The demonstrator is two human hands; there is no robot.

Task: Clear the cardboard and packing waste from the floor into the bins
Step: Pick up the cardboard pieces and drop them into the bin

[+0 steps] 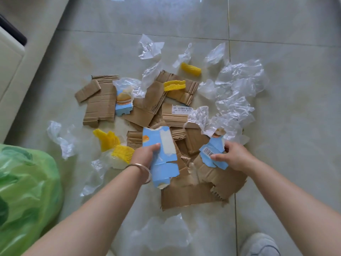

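over the cardboard pile [184, 193] | left hand [145, 154] grip curled round blue carton piece [162, 163] | right hand [232, 157] pinching barcode scrap [214, 148] (torn)

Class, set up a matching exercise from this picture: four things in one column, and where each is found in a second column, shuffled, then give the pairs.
Things
1. large blue carton piece
2. barcoded blue scrap
3. green bag
4. grey shoe

Places
A. bottom right corner
B. gripped by the left hand
C. left edge of the floor
D. pinched by the right hand

Pairs: 1-B, 2-D, 3-C, 4-A
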